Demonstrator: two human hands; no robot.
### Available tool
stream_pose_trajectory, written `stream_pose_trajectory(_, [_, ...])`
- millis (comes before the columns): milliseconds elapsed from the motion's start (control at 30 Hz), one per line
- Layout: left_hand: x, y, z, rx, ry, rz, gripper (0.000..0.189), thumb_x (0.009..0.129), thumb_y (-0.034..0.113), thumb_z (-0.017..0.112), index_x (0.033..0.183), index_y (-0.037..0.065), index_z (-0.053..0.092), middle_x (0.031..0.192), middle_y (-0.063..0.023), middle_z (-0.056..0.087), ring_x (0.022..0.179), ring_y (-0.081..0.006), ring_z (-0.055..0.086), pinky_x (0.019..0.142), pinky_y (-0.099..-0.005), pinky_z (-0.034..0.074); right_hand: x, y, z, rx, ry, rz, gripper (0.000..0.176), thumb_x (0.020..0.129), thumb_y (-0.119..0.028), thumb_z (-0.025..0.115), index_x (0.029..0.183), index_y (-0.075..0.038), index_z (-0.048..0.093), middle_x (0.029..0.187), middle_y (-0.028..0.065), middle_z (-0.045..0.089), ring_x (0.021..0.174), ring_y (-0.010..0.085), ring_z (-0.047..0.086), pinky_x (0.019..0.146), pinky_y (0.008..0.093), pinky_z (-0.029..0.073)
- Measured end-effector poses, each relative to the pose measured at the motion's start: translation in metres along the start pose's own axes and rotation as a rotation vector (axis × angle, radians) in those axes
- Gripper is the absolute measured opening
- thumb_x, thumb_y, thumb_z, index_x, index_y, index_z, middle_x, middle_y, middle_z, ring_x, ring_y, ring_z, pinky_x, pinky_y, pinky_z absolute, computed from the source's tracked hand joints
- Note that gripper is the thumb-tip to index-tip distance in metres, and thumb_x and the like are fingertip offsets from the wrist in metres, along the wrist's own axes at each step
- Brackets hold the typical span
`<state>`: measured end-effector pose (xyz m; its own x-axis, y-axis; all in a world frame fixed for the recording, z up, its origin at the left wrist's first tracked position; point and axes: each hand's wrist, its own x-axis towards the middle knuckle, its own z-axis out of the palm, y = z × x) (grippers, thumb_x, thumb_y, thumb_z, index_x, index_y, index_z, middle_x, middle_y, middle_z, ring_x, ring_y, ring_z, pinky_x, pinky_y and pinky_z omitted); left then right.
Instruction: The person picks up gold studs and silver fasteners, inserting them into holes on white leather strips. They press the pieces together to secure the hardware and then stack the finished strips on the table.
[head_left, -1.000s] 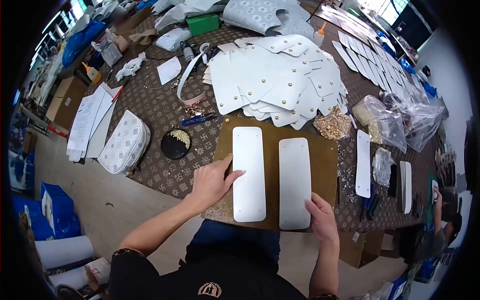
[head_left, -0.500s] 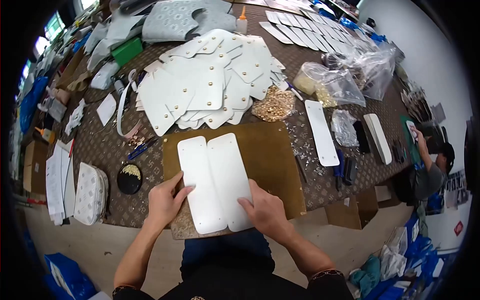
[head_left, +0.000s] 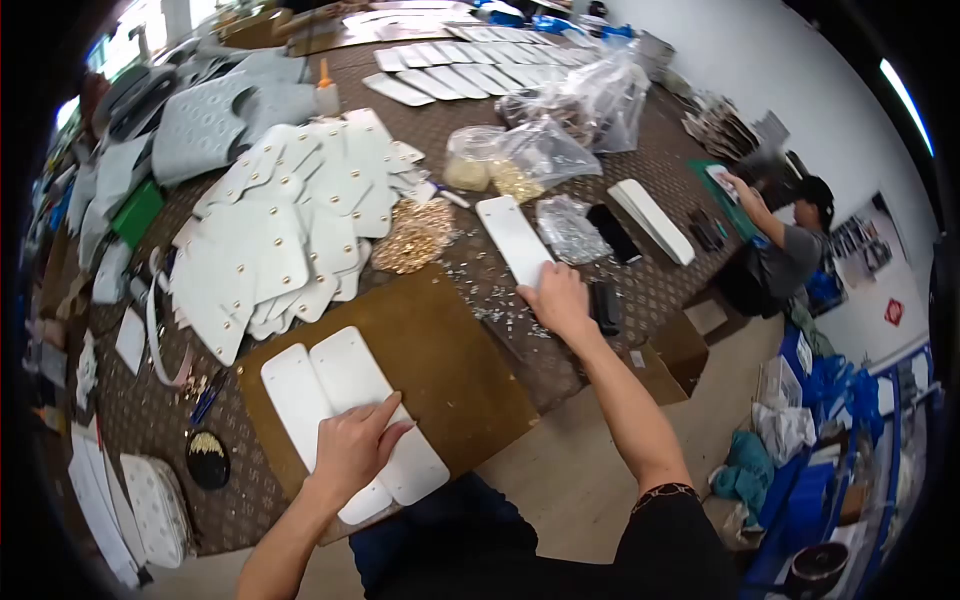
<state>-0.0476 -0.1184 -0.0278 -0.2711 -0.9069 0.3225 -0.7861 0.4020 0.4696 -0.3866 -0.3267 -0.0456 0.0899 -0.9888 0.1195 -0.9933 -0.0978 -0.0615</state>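
Two white panels with rounded corners lie side by side on the brown board, a left panel [head_left: 296, 385] and a right panel [head_left: 350, 365]. My left hand [head_left: 352, 448] rests across them, thumb and forefinger stretched out; its other fingers are partly hidden. Farther right, my right hand [head_left: 560, 300] closes over the near end of another white panel [head_left: 512, 238], thumb on one edge and fingers on the other. Small metal bits [head_left: 495, 300] are scattered beside that panel. The brown board [head_left: 440, 340] lies under the two side-by-side panels.
A heap of white pieces with gold studs [head_left: 285, 240] covers the table's left middle. Gold studs [head_left: 412, 235], plastic bags [head_left: 560, 155], a black dish [head_left: 208, 462] and a stack of white strips [head_left: 650, 220] lie around. Another person [head_left: 790, 230] works at the right.
My right hand has left the paired panels and reached right onto the separate white panel. My left hand has moved onto the pair. The view has turned right.
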Motion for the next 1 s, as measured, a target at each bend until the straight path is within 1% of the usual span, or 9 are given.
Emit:
stream_pose_trajectory(200, [0.007,0.000,0.019,0.033,-0.073,0.061,0.030,0.091,0.029,0.078,0.112,0.008,0.076,0.070,-0.0071,0.068,0.060,-0.0265,0.066,0.052,-0.0388,0.050,0.005,0.000,-0.003,-0.036,-0.044,-0.008,0.056,0.096,-0.044,0.067,0.114,0.009,0.063,0.122,0.0293,0.062,0.113,0.0464,0.064,0.096,0.0532,0.053])
stream_pose_trajectory(300, [0.003,0.000,0.012,0.055,-0.103,0.033,0.027,0.091,0.029,0.078,0.109,0.008,0.077,0.069,-0.0062,0.067,0.058,-0.0254,0.066,0.052,-0.0380,0.050,0.014,-0.001,-0.019,-0.053,-0.137,-0.114,0.030,0.095,-0.019,0.057,0.106,0.007,0.069,0.102,0.0282,0.071,0.097,0.0463,0.071,0.082,0.0515,0.059])
stream_pose_trajectory(500, [-0.007,-0.006,0.003,0.053,-0.093,0.031,0.025,0.091,0.028,0.078,0.109,0.010,0.078,0.066,-0.0045,0.065,0.057,-0.0232,0.065,0.050,-0.0379,0.050,0.000,0.012,-0.090,0.199,0.284,0.017,0.028,0.105,-0.021,0.049,0.094,0.001,0.063,0.085,0.0275,0.069,0.081,0.0488,0.067,0.074,0.0533,0.054])
stream_pose_trajectory(633, [-0.015,-0.011,0.002,0.067,-0.106,0.009,0.025,0.091,0.028,0.078,0.109,0.011,0.078,0.065,-0.0047,0.063,0.057,-0.0226,0.065,0.049,-0.0380,0.049,-0.060,-0.012,-0.121,1.124,-0.049,0.091,0.028,0.109,-0.018,0.050,0.119,0.004,0.065,0.093,0.0087,0.072,0.082,0.0174,0.066,0.077,0.0303,0.053])
stream_pose_trajectory(733, [-0.013,-0.006,-0.001,0.026,-0.098,-0.015,0.022,0.092,0.026,0.077,0.107,0.010,0.078,0.067,-0.0051,0.066,0.057,-0.0230,0.064,0.048,-0.0378,0.049,-0.113,-0.045,-0.088,1.423,-0.337,0.142,0.030,0.109,-0.014,0.052,0.131,0.005,0.062,0.107,0.0020,0.071,0.092,0.0086,0.064,0.084,0.0259,0.052])
stream_pose_trajectory(867, [-0.013,-0.001,-0.005,-0.290,0.029,-0.269,0.019,0.097,0.021,0.073,0.106,0.006,0.080,0.067,-0.0071,0.066,0.055,-0.0166,0.058,0.050,-0.0311,0.044,-0.163,-0.088,-0.026,1.550,-0.432,0.132,0.034,0.104,-0.010,0.061,0.136,0.002,0.061,0.109,0.0055,0.072,0.089,0.0115,0.066,0.080,0.0281,0.054])
stream_pose_trajectory(933, [-0.015,0.002,-0.010,-0.404,0.117,-0.364,0.019,0.099,0.020,0.071,0.106,0.004,0.080,0.066,-0.0058,0.065,0.055,-0.0133,0.055,0.051,-0.0275,0.042,-0.168,-0.101,-0.042,1.136,-0.327,0.016,0.034,0.101,-0.011,0.066,0.133,0.002,0.063,0.104,0.0089,0.072,0.087,0.0144,0.067,0.076,0.0299,0.055])
stream_pose_trajectory(967, [-0.016,0.006,-0.017,-0.583,0.117,-0.557,0.023,0.102,0.021,0.069,0.106,0.002,0.080,0.065,-0.0027,0.062,0.055,-0.0103,0.051,0.052,-0.0251,0.039,-0.165,-0.099,-0.047,1.015,-0.281,-0.093,0.031,0.099,-0.013,0.067,0.127,0.002,0.064,0.107,0.0191,0.070,0.087,0.0280,0.071,0.079,0.0374,0.057])
stream_pose_trajectory(1000, [-0.017,0.009,-0.021,-0.764,0.117,-0.747,0.026,0.104,0.023,0.066,0.107,0.001,0.080,0.064,0.0003,0.059,0.055,-0.0073,0.047,0.053,-0.0226,0.036,-0.157,-0.095,-0.051,1.017,-0.287,-0.095,0.031,0.099,-0.013,0.067,0.127,0.002,0.064,0.107,0.0191,0.070,0.087,0.0280,0.071,0.079,0.0374,0.057])
